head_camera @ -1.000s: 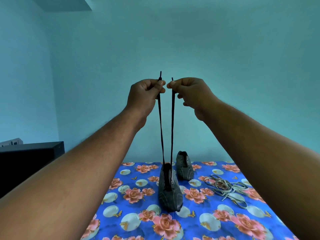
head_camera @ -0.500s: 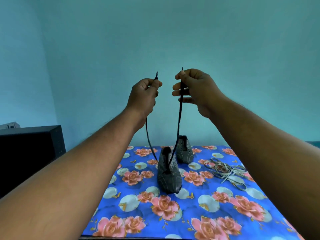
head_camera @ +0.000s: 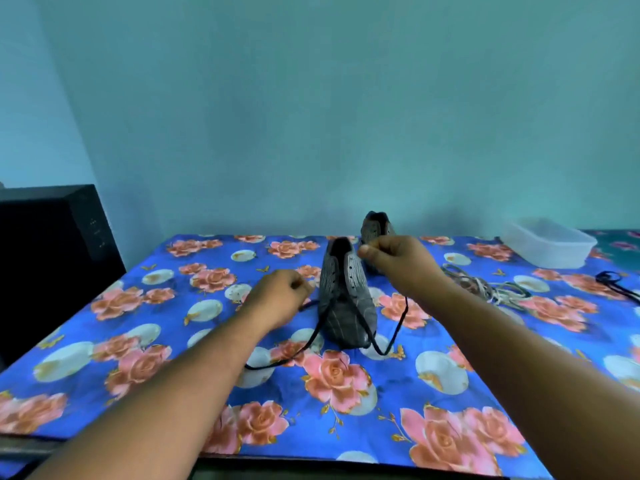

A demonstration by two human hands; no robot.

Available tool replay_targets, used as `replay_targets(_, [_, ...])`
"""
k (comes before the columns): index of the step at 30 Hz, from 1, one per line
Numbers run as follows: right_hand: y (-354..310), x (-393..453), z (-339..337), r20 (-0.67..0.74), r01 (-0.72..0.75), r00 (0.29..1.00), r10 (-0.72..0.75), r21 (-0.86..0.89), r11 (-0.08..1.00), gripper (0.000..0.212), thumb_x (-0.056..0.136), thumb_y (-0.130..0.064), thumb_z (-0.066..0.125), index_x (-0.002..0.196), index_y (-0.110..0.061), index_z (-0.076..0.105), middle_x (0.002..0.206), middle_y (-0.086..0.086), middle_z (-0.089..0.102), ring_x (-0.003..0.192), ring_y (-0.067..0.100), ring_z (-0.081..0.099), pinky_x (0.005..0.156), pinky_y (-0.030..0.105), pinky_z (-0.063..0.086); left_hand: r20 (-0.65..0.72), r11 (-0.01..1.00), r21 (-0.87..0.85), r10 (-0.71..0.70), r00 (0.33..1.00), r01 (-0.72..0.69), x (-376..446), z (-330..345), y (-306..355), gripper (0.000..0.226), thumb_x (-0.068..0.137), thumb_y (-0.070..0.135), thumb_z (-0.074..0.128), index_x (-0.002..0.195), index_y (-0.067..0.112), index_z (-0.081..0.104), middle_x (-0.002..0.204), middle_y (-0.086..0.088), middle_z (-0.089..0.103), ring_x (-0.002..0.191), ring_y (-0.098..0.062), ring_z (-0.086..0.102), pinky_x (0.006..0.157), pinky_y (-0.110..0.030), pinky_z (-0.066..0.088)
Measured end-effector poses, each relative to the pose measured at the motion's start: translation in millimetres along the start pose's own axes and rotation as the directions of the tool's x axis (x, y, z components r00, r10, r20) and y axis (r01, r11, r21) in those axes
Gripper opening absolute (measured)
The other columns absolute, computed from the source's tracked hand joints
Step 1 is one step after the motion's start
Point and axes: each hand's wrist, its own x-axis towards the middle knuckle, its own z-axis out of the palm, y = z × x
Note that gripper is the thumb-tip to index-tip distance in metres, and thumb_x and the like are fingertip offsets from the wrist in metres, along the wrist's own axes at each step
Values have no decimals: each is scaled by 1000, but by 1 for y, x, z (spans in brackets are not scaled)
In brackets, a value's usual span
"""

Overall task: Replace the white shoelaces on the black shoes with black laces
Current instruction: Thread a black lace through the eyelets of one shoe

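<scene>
Left hand (head_camera: 277,299), fingers curled, pinching one end of the black lace (head_camera: 313,341) just left of the near shoe (head_camera: 346,306); right hand (head_camera: 398,263), likewise curled, pinching the other end beside the shoe's collar. From each hand the lace droops in a slack loop onto the table (head_camera: 138,341) in front of the shoe's toe, the strands rising from there across the toe toward the lowest eyelets. The near shoe stands upright near the middle of the table, toe toward the front edge, its upper eyelets unlaced. A second shoe (head_camera: 375,226), partly hidden by the right hand, stands behind it at the far edge. White laces (head_camera: 491,289) lie in a loose heap right of the shoes. Toward the far right corner sits a clear plastic box (head_camera: 550,247); another black lace (head_camera: 616,285) lies at the right edge. A floral cloth (head_camera: 346,427) covers the table.
</scene>
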Motion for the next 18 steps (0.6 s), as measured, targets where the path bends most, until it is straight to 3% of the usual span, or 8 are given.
replay_targets(2, [17, 1, 12, 49, 22, 999, -18, -94, 995, 35, 98, -36, 66, 76, -8, 63, 48, -9, 36, 45, 7, 31, 50, 29, 26, -12, 997, 78, 4, 1000, -3, 5, 13, -7, 22, 98, 48, 59, 95, 27, 66, 104, 3, 71, 103, -24, 66, 85, -36, 52])
replay_targets(4, [28, 4, 23, 116, 63, 992, -39, -207, 976, 33, 99, -34, 64, 73, -13, 62, 55, -7, 46, 50, 8, 39, 50, 25, 30, -79, 996, 93, 22, 997, -15, 10, 21, -7, 23, 97, 48, 60, 110, 30, 67, 120, 6, 69, 115, -22, 62, 93, -39, 51])
replay_targets(6, [36, 7, 31, 181, 91, 983, -35, -310, 946, 22, 97, -33, 65, 83, -18, 71, 68, -5, 63, 63, 12, 55, 56, 24, 38, -118, 999, 18, 46, 992, -44, 18, 28, -7, 23, 97, 45, 62, 111, 27, 66, 115, 8, 67, 110, -19, 62, 87, -33, 49])
replay_targets(9, [40, 11, 37, 179, 94, 983, -29, -370, 924, 8, 91, -33, 73, 91, -28, 79, 81, -12, 72, 72, 5, 62, 59, 21, 40, -78, 991, -127, 35, 996, -45, 27, 37, 0, 36, 92, 47, 69, 116, 21, 63, 111, 8, 62, 103, -13, 59, 82, -27, 41])
replay_targets(12, [40, 19, 38, 146, 84, 989, -33, -358, 930, 5, 85, -33, 80, 88, -30, 80, 70, -20, 66, 67, -7, 59, 55, 10, 34, -29, 958, -285, -36, 999, 26, 36, 48, 7, 45, 87, 43, 77, 121, 19, 62, 117, 5, 59, 106, -13, 57, 86, -27, 42])
replay_targets(15, [38, 24, 36, 193, 104, 981, -30, -386, 917, 3, 84, -32, 80, 87, -30, 81, 63, -21, 62, 61, -7, 56, 54, 12, 34, 42, 885, -450, -115, 993, 121, 42, 51, 8, 54, 74, 42, 85, 119, 22, 62, 117, 4, 60, 106, -16, 61, 92, -34, 51])
replay_targets(18, [34, 29, 33, 312, 139, 950, 9, -448, 883, 7, 90, -31, 74, 92, -33, 80, 70, -15, 67, 66, -3, 59, 56, 16, 39, 42, 896, -432, -92, 995, 101, 49, 49, 2, 51, 67, 46, 81, 110, 26, 63, 110, 5, 63, 101, -17, 66, 91, -43, 57])
